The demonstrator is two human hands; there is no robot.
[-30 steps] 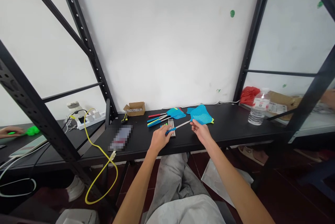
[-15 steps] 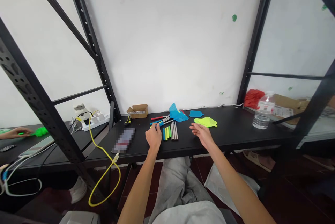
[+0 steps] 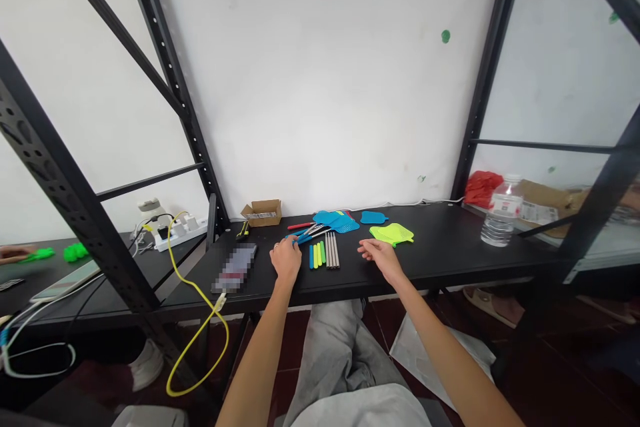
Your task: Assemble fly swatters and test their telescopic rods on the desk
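My left hand is closed on the handle end of a blue fly swatter, its fingertips partly hidden. The swatter lies over other blue fly swatters with metal rods. To the right of that hand lie blue, yellow and green handle grips in a row, and beside them several metal rods. My right hand hovers between the rods and the yellow-green swatter heads, fingers stretched forward with nothing visible in them. A loose blue swatter head lies farther back.
Left on the black table are a phone on a yellow cable, a yellow-black cutter and a small cardboard box. A water bottle stands right. Another person's hand holds something green at far left.
The blue swatter's raised head has come down flat onto the other swatters. My left hand has shifted slightly left with its handle. My right hand has moved slightly left.
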